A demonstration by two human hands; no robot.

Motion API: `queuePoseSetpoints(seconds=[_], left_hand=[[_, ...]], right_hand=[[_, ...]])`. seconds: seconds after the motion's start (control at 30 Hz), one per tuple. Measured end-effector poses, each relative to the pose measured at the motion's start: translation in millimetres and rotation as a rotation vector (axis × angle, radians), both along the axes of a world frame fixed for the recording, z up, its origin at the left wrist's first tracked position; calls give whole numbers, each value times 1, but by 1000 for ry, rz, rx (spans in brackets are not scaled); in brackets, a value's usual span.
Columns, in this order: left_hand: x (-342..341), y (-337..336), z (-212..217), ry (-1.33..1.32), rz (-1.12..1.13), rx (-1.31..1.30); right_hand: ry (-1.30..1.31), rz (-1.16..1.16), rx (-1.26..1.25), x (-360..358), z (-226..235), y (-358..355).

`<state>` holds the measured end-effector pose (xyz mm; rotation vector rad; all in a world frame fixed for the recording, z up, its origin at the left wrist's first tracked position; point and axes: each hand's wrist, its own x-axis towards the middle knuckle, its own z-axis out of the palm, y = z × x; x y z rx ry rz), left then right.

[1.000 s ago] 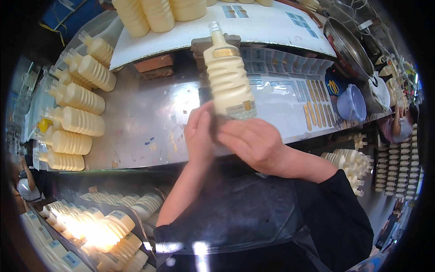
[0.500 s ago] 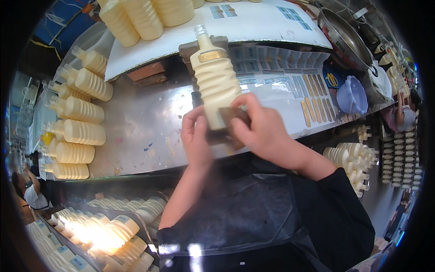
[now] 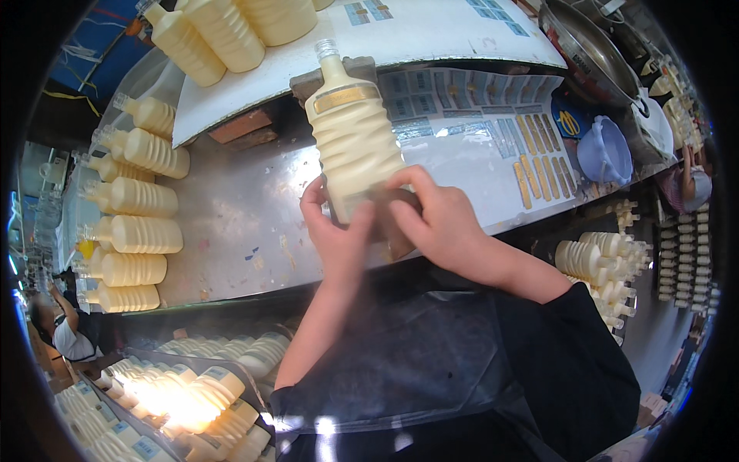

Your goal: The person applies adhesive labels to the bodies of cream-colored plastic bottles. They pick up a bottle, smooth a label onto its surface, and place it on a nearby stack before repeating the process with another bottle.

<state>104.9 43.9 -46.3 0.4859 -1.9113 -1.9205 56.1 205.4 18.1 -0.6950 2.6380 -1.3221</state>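
A ribbed cream-coloured bottle [image 3: 356,138] with a clear neck and a gold band lies lengthwise over the metal worktop [image 3: 231,223], neck pointing away from me. My left hand [image 3: 336,235] grips its lower left side. My right hand [image 3: 439,219] covers its base from the right, fingers pressed on a brownish label there. The bottle's bottom end is hidden under both hands.
Several cream bottles [image 3: 135,231] lie in a row at the left, more stand at the top left [image 3: 223,31]. Sheets of labels [image 3: 493,131] cover the right of the bench. A blue tub [image 3: 604,150] and bottle racks [image 3: 608,262] sit right. Bottle crates [image 3: 177,393] are below left.
The bottle has tilted a little, its neck now further right. My right hand slid from the bottle's right side down over its base; my left hand stays on the lower left.
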Motion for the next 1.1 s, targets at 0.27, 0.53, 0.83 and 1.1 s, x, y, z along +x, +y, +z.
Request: queuePoseSetpoints(seconds=[0.27, 0.53, 0.83, 1.1], left_hand=[[-15, 6, 11, -84, 47, -406], [-20, 2, 4, -28, 58, -520], [-16, -3, -6, 13, 23, -352], [-15, 1, 2, -71, -28, -430]], right_hand=[[-277, -137, -286, -14, -18, 34], [-327, -62, -266, -14, -35, 36], [-179, -10, -329, -4, -20, 32], [-108, -108, -163, -22, -54, 45]])
